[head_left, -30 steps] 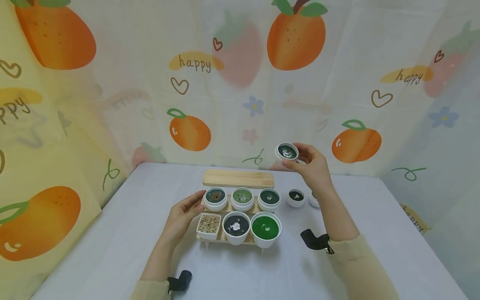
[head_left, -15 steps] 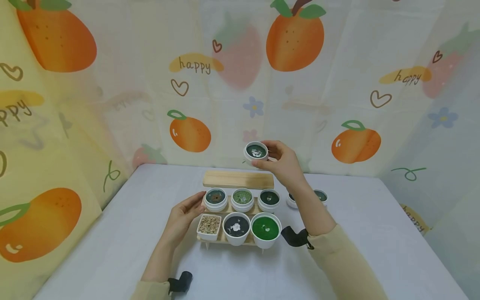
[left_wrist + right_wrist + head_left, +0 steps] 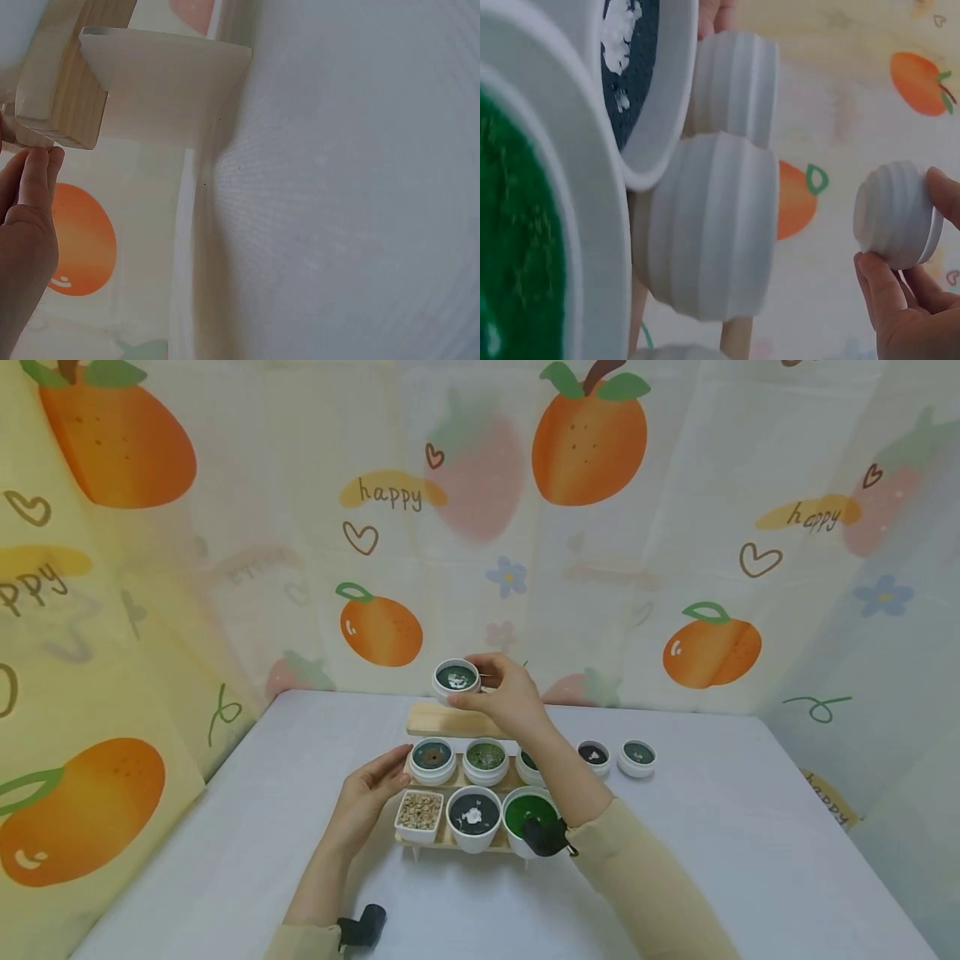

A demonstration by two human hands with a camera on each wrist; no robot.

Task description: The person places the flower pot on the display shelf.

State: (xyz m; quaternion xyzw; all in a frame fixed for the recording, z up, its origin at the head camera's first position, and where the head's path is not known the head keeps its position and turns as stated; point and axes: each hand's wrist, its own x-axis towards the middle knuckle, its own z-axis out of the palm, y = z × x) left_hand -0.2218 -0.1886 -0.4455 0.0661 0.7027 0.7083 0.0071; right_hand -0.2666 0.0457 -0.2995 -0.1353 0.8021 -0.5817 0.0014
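My right hand (image 3: pixel 506 693) pinches a small white ridged bowl (image 3: pixel 456 678) by its side, thumb in front and fingers behind. Dark green filling with white specks shows inside it, and it is raised over the far-left part of a bare wooden board (image 3: pixel 442 721). In the right wrist view the same bowl (image 3: pixel 898 214) appears from outside. My left hand (image 3: pixel 367 789) holds the left end of a two-tier wooden stand (image 3: pixel 445 842), its fingertips (image 3: pixel 41 161) against the wood. Several white bowls sit on this stand, partly covered by my right arm.
On the front tier are a square dish of beige pieces (image 3: pixel 419 810), a dark-filled bowl (image 3: pixel 474 814) and a green-filled bowl (image 3: pixel 525 814). Two small bowls, one black-filled (image 3: pixel 593 755) and one green-filled (image 3: pixel 638 756), stand on the white table right of the stand.
My right hand has carried the small bowl leftward from above the right-hand bowls to over the wooden board, dipping slightly at the end. My left hand has stayed at the stand.
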